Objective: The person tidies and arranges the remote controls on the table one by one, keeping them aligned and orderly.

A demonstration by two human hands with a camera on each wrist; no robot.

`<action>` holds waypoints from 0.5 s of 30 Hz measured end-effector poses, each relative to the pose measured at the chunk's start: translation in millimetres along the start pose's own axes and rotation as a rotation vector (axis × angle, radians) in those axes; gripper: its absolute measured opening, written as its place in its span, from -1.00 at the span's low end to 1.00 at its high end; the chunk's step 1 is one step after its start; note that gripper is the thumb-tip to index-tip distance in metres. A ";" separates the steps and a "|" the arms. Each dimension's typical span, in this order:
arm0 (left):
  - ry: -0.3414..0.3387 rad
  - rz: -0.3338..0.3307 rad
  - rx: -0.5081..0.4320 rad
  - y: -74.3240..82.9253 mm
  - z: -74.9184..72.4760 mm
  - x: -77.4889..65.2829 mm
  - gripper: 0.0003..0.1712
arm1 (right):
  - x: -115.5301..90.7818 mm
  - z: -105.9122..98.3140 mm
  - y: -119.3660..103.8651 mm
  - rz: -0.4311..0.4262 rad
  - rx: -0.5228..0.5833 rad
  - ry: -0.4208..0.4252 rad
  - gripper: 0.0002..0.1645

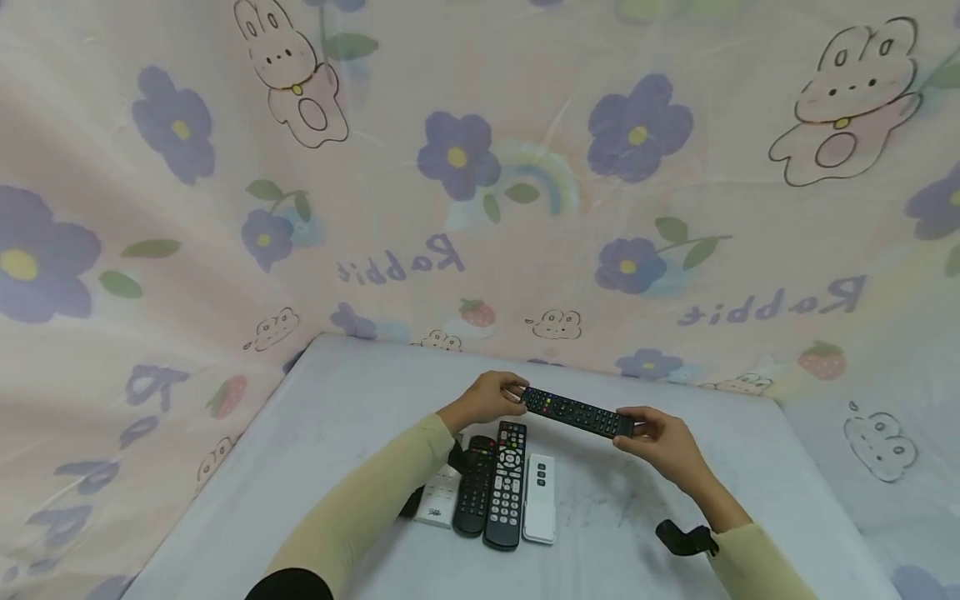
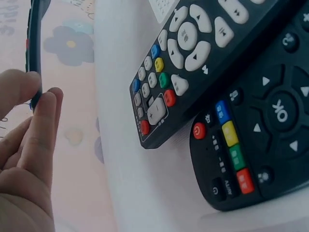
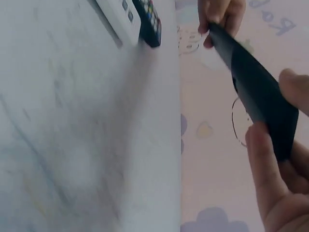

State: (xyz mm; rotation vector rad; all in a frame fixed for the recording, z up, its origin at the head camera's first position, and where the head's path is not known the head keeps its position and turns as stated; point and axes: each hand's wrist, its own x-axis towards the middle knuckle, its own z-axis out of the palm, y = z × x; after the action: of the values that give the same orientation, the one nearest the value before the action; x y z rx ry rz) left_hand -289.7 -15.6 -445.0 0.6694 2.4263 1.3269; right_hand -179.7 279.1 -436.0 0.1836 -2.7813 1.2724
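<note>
A slim black remote control (image 1: 576, 412) is held up above the table between both hands, its button side visible in the head view. My left hand (image 1: 486, 398) pinches its left end between thumb and fingers, also seen in the left wrist view. At the other end, my right hand (image 1: 664, 442) grips it between thumb and fingers; the right wrist view shows the remote's dark underside (image 3: 256, 92). Below the left hand lie a black remote with pale buttons (image 1: 507, 483), a rounded black remote (image 1: 476, 487), a white remote (image 1: 540, 498) and another white remote (image 1: 438, 497), partly hidden by the sleeve.
The remotes lie side by side on a white-covered table (image 1: 615, 542). A patterned curtain (image 1: 525, 250) with flowers and rabbits rises behind the table's back edge and along its sides. A black strap (image 1: 686, 538) hangs from the right wrist.
</note>
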 end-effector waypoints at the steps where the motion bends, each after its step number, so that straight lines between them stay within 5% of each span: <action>1: 0.008 0.002 -0.002 -0.5 -0.6 0.8 -0.50 | -1.8 0.6 -1.1 0.001 0.019 -0.010 -0.40; 11: -0.004 -0.001 -0.082 -5.2 2.4 5.4 -0.63 | -28.4 15.6 -16.2 -0.021 0.199 -0.109 -0.32; 15: -0.012 0.023 -0.079 -3.3 6.5 8.2 -0.67 | -36.7 19.7 -22.3 0.033 0.172 -0.092 -0.30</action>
State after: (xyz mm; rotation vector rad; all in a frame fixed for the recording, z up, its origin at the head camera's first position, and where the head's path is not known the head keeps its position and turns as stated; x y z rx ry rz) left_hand -294.5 -8.2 -451.6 0.6849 2.3503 1.4159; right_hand -140.6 252.5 -436.6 0.2122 -2.7590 1.5501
